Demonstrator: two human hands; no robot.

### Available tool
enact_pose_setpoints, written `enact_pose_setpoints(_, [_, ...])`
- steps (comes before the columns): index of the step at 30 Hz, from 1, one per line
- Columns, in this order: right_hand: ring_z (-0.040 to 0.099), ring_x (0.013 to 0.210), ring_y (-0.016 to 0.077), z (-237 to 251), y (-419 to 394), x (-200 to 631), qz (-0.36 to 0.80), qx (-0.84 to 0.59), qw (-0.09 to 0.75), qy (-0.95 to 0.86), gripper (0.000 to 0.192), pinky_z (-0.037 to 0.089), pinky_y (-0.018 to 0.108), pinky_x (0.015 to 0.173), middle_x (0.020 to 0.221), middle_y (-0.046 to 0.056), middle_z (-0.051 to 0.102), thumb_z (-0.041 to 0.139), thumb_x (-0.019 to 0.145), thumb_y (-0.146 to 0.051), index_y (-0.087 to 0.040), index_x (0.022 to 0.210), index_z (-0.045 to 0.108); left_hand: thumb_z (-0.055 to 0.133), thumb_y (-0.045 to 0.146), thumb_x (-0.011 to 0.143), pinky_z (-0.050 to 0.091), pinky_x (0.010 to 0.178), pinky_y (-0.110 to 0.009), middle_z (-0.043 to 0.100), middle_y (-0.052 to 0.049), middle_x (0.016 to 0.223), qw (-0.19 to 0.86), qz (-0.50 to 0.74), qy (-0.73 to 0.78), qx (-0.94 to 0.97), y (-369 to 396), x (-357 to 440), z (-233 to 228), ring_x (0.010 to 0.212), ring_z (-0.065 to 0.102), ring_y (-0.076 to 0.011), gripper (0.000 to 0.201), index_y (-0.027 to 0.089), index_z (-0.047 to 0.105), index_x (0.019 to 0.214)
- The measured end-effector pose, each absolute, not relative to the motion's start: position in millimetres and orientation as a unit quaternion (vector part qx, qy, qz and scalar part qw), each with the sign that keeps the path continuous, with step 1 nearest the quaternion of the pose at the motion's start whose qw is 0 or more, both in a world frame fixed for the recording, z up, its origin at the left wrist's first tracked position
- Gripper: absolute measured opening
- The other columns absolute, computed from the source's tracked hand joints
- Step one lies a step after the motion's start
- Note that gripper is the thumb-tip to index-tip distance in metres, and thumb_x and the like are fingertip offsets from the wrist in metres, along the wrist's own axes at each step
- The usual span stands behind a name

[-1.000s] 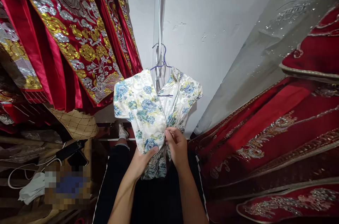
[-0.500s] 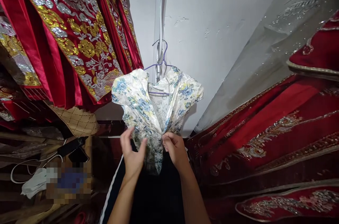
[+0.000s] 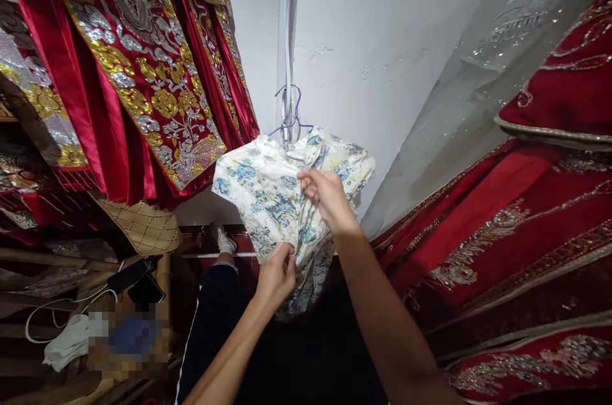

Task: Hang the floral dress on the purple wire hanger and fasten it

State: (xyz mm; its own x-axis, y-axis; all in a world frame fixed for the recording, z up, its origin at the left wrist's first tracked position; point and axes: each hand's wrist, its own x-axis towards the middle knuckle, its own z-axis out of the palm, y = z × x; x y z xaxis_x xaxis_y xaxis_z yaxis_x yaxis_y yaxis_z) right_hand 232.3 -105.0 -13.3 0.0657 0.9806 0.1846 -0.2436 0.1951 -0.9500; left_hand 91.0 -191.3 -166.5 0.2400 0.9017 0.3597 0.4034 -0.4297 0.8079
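A white short-sleeved shirt with blue and yellow flowers hangs from a purple wire hanger in front of the wall. My right hand pinches the front edge of the shirt high up, just below the collar. Lower down, my left hand has its fingers closed on the same front edge. The two front panels lie together between my hands. Any buttons are too small to make out. Below my hands the cloth bunches and falls into shadow.
Red embroidered garments with gold and silver sequins hang at the left, more red beaded garments at the right. Sheer sparkly fabric drapes beside the wall. A wooden stand at lower left holds a dark phone, a white cable and white cloth.
My right hand has moved up the shirt's front toward the collar. My left hand has gone from open to closed on the front edge. The gaping neckline is now drawn together.
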Motion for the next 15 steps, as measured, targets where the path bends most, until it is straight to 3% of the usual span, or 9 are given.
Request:
enact_pose_setpoints(3, [0.039,0.040,0.0028,20.6,-81.6,227.0,0.498,-0.373,0.655,-0.429,0.016,0.022,0.016,0.034,0.057,0.000,0.060,0.071,0.077,-0.027,-0.013,0.071,0.066,0.045,0.025,0.091,0.042,0.072,-0.044,0.059,-0.011,0.087,0.268,0.395,0.449,0.755,-184.4,86.7,-169.5,0.081,0.059,-0.0302,0.012,0.029,0.056,0.090])
enact_pose_setpoints(7, [0.041,0.040,0.0034,25.0,-80.2,220.7,0.481,-0.350,0.681,-0.426,0.016,0.024,0.016,0.035,0.055,-0.002,0.057,0.064,0.081,-0.028,-0.014,0.074,0.066,0.052,0.022,0.088,0.043,0.068,-0.042,0.061,-0.009,0.082,0.274,0.374,0.418,0.781,-171.2,75.4,-154.2,0.076,0.061,-0.0293,0.011,0.027,0.062,0.087])
enact_pose_setpoints(11, [0.043,0.042,0.0047,13.6,-93.8,220.6,0.443,-0.343,0.660,-0.500,0.018,0.030,0.016,0.039,0.055,-0.002,0.058,0.062,0.083,-0.031,-0.016,0.074,0.066,0.052,0.029,0.096,0.050,0.080,-0.040,0.067,-0.010,0.104,0.243,0.434,0.375,0.782,-147.0,65.2,-94.2,0.093,0.063,-0.0264,0.027,0.026,0.061,0.121])
enact_pose_setpoints(15, [0.045,0.044,0.0063,15.2,-99.0,222.7,0.399,-0.348,0.638,-0.559,0.019,0.033,0.018,0.043,0.053,-0.002,0.057,0.060,0.085,-0.030,-0.017,0.072,0.066,0.047,0.030,0.101,0.051,0.084,-0.034,0.067,-0.008,0.109,0.100,0.545,0.329,0.765,-110.6,66.0,-15.4,0.091,0.064,-0.0186,0.039,0.024,0.049,0.140])
